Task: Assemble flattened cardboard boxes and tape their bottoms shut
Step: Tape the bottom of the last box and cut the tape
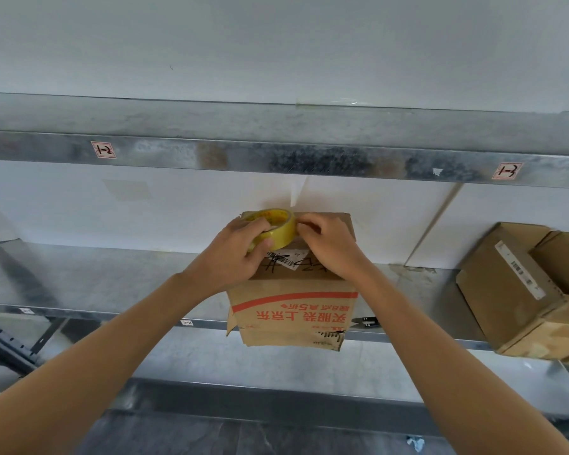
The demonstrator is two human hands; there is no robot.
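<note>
Pinching tape roll [282, 230] atop box [293, 311] edge, right hand [329, 245] faces left hand [240, 255] grasping it.

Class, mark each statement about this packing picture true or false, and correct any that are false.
1. The left hand grips a yellow tape roll. True.
2. The roll lies on the floor. False: it is held on top of the cardboard box.
3. The right hand hangs idle, away from the box. False: its fingers pinch at the roll's edge.
4. The printing on the box's front is red. True.
5. Other brown boxes stand further right on the metal shelf. True.
</note>
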